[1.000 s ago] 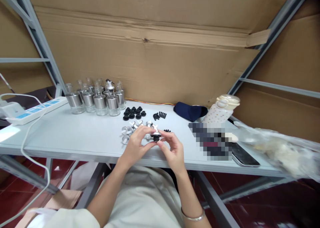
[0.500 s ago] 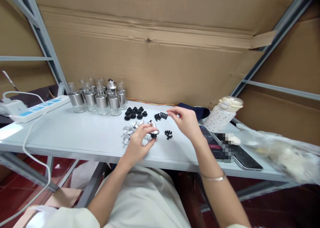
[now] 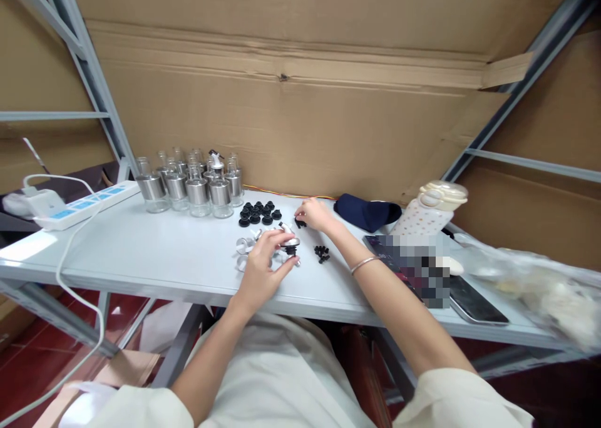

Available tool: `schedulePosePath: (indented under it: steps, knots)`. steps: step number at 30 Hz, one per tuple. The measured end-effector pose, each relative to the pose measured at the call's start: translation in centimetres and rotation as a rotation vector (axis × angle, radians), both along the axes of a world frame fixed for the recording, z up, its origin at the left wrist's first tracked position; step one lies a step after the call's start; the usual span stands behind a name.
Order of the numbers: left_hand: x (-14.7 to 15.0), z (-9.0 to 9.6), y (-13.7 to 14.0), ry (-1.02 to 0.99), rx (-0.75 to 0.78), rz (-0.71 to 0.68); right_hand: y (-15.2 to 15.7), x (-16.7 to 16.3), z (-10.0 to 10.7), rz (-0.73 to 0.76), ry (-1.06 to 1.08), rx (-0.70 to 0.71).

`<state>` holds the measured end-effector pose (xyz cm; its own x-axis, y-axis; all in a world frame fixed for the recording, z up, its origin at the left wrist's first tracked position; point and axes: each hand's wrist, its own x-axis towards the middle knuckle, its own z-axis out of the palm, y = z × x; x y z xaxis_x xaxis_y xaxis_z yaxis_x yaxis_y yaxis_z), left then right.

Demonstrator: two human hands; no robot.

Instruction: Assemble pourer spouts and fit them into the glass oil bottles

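Observation:
Between its thumb and fingers my left hand (image 3: 263,262) grips a pourer spout (image 3: 290,245), silver on top with a ribbed black stopper below. My right hand (image 3: 315,215) is over the small black clip-like pieces (image 3: 301,224), its fingertips pinched together on or just above them and hiding some. Whether a piece is in the pinch I cannot tell. Silver pourer parts with round collars (image 3: 242,246) lie beside and partly behind my left hand. Farther back sit several black ribbed stoppers (image 3: 256,214). Small black caps (image 3: 322,253) form a pile right of the spout.
Glass bottles with steel bands (image 3: 197,193) stand at the back left, one with a spout fitted. A power strip (image 3: 89,204) lies at the left. On the right are a navy cloth item (image 3: 366,212), a dotted drinking bottle (image 3: 425,212), phones (image 3: 476,300) and a plastic bag (image 3: 539,290).
My right hand has moved left and down onto the black clip-like pieces. My left hand keeps hold of the pourer spout, nearly in place. The view has shifted slightly.

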<state>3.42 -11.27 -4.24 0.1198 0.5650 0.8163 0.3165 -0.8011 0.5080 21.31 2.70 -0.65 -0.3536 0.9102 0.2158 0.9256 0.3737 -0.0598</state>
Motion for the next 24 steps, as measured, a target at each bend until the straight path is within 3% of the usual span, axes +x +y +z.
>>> schedulePosePath:
  steps: [4,7,12,15,17,20,24]
  knots:
    - [0.0,0.0,0.0,-0.057,-0.017,-0.012,-0.1,-0.1,-0.2,0.016,0.050,0.026]
    - [0.0,-0.1,0.0,-0.090,-0.019,-0.042,-0.8,0.0,0.9,0.026,0.136,0.064]
    - [0.2,-0.9,0.3,-0.182,-0.078,-0.086,-6.4,-0.2,2.2,0.016,0.405,0.134]
    - [0.3,-1.2,0.4,-0.173,-0.142,-0.070,-11.6,-1.4,0.6,0.076,1.105,0.196]
    - [0.2,-1.0,0.3,-0.113,-0.143,-0.053,-14.3,-2.4,-1.2,-0.002,1.338,0.262]
    - [0.0,-0.3,-0.1,-0.013,-0.115,-0.048,-15.9,-3.4,-3.4,-0.115,1.504,0.310]
    - [-0.3,0.4,-0.5,0.093,-0.098,-0.103,-15.8,-3.5,-4.2,-0.162,1.546,0.387]
